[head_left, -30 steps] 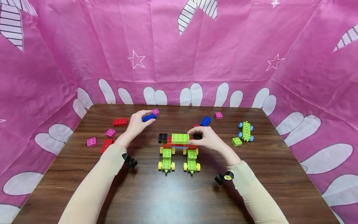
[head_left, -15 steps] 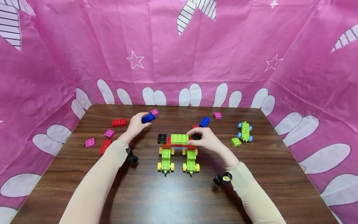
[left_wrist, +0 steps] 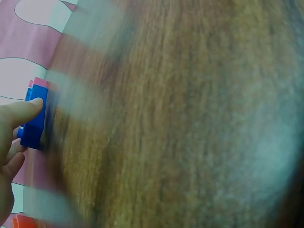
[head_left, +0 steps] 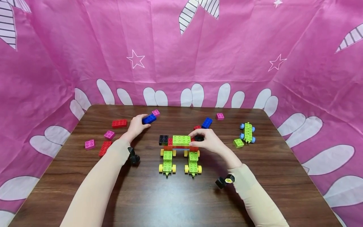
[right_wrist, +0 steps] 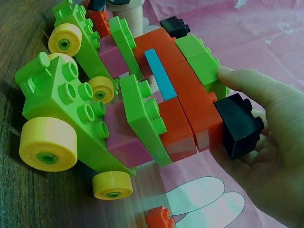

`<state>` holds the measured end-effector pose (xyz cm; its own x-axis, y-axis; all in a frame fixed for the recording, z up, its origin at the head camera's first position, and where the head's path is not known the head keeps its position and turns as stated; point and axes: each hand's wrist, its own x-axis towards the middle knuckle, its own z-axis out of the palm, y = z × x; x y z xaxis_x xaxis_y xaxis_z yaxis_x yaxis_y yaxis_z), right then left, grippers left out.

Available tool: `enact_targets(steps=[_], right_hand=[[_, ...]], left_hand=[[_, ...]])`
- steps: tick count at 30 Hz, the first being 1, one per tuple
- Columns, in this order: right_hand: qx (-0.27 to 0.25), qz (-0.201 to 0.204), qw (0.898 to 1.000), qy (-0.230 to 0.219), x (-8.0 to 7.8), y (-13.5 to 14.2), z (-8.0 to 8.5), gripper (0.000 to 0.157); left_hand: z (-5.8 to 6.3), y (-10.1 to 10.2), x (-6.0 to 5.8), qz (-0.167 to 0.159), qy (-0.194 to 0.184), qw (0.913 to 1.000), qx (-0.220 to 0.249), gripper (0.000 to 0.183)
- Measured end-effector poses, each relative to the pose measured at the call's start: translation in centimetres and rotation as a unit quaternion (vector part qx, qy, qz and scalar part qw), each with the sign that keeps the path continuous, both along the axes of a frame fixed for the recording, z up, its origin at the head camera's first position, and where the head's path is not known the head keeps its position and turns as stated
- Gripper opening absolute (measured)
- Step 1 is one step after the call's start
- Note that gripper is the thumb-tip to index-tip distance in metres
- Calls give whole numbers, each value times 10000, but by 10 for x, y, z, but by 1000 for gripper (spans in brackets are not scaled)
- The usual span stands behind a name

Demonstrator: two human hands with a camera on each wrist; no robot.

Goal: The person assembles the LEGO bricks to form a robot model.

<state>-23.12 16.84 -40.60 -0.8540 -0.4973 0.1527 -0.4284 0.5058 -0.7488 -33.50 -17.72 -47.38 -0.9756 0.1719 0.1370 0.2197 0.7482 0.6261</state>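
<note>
In the head view my left hand [head_left: 136,126] pinches a blue brick [head_left: 149,119] by its near left end, at the back of the table. The left wrist view shows my thumb flat against the blue brick [left_wrist: 36,116], with a pink brick [left_wrist: 41,82] just beyond it. My right hand [head_left: 209,140] grips the right end of a brick build, beside its black end brick [right_wrist: 237,126]. Two green wheeled bases [head_left: 167,162] with yellow wheels carry a red bridge [right_wrist: 185,90], topped by lime bricks [head_left: 181,140]. Some right fingers are hidden behind the build.
Red bricks [head_left: 119,123] and pink bricks [head_left: 89,144] lie on the left. Farther right are another blue brick [head_left: 207,122], a pink brick [head_left: 220,116], a lime brick [head_left: 238,143] and a green base with blue wheels [head_left: 248,132]. Pink cloth [head_left: 175,56] surrounds the table's back and sides.
My left hand has drawn back a little to the left, and its hold has shifted toward the blue brick's near end. The right hand stays on the build.
</note>
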Motion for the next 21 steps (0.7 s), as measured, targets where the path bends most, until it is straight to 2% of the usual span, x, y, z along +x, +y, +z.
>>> enact_targets(steps=[11,21], right_hand=[[4,-9,10000,-50,-1,0,0,28],[32,-27,10000,-34,-2,1,-1,28]], left_hand=[[-4,-1,-2,117,-209,9996,-157,56],[-5,2,0,286,-93,9995,-112,48]])
